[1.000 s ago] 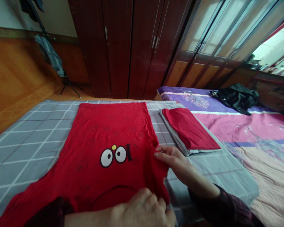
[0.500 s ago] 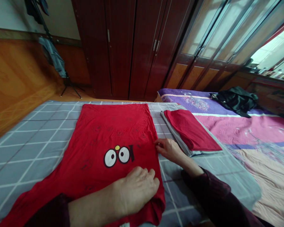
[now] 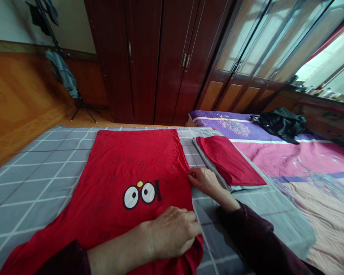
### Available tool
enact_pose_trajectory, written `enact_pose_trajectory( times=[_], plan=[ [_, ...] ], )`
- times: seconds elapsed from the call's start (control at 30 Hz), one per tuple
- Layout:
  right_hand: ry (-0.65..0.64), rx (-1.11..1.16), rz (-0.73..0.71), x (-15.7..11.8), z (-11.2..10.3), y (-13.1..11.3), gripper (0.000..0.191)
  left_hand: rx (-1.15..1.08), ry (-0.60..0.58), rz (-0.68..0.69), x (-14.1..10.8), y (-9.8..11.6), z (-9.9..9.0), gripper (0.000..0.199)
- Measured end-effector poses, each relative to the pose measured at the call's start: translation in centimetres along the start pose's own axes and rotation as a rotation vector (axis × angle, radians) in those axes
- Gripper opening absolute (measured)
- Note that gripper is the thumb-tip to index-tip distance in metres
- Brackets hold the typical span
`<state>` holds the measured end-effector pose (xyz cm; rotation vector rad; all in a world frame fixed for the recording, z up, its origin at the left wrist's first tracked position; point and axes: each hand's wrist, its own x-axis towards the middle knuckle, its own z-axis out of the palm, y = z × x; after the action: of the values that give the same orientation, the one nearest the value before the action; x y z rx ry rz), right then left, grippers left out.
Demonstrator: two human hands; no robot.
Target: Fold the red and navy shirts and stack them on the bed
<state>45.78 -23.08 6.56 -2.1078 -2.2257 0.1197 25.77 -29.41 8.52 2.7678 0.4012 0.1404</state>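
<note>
Red T-shirt (image 3: 137, 160) lies flat beneath both hands: my right hand (image 3: 205, 181) pinches its edge (image 3: 188, 175), my left hand (image 3: 173, 233) curls over the bunched hem (image 3: 197, 248); even tension there keeps the cloth square.

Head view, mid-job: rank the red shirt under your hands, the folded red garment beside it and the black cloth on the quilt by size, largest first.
1. Red shirt: largest, though also nearest the camera.
2. Folded red garment.
3. Crumpled black cloth: smallest as seen, but farthest away, so its order against the folded garment is unsure.
</note>
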Motion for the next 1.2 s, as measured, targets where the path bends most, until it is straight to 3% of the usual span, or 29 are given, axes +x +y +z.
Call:
enact_pose_trajectory(
  times=[0.23,0.57,0.83,1.0,1.2],
  plan=[
    [0.059,-0.064,0.101,1.4,-0.4,-0.2,0.027,-0.137,-0.002,-0.058,0.5,-0.8,0.1,0.031],
    [0.075,-0.1,0.236,4.2,0.9,0.4,0.023,-0.172,0.06,-0.081,1.0,-2.1,1.9,0.023],
    [0.111,-0.086,0.235,7.8,0.9,-0.7,0.032,-0.122,0.071,-0.083,1.0,-2.4,2.1,0.019],
    [0.064,-0.067,0.225,10.2,0.9,-0.9,0.03,-0.096,0.082,-0.089,0.9,-2.4,2.2,0.022],
    [-0.01,-0.114,0.214,10.7,0.0,-0.8,0.028,-0.136,0.076,-0.088,1.0,-2.5,2.2,0.02]
  ],
)
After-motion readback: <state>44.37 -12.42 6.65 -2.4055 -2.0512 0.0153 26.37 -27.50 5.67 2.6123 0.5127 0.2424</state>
